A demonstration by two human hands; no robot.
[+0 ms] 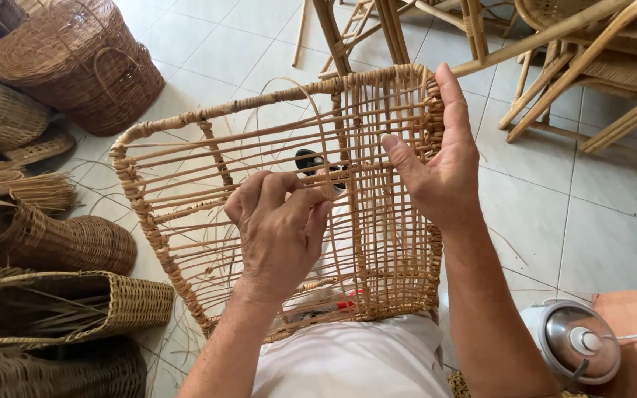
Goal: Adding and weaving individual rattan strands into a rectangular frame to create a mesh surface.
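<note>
Your left hand (278, 228) pinches a thin cane strand (311, 110) at the centre of the half-woven rattan frame (186, 118) on your lap, your right hand (436, 162) grips its 2 o'clock rim; pulling hard could snap it.

Half-woven rattan frame (274, 199) held up over the lap, in the middle. Left hand (278, 232) pinching a strand at its centre; right hand (440, 158) gripping its right edge. Stacked baskets (75, 63) to the left, chair frames (576, 66) behind right, kettle (573, 343) at lower right.
</note>
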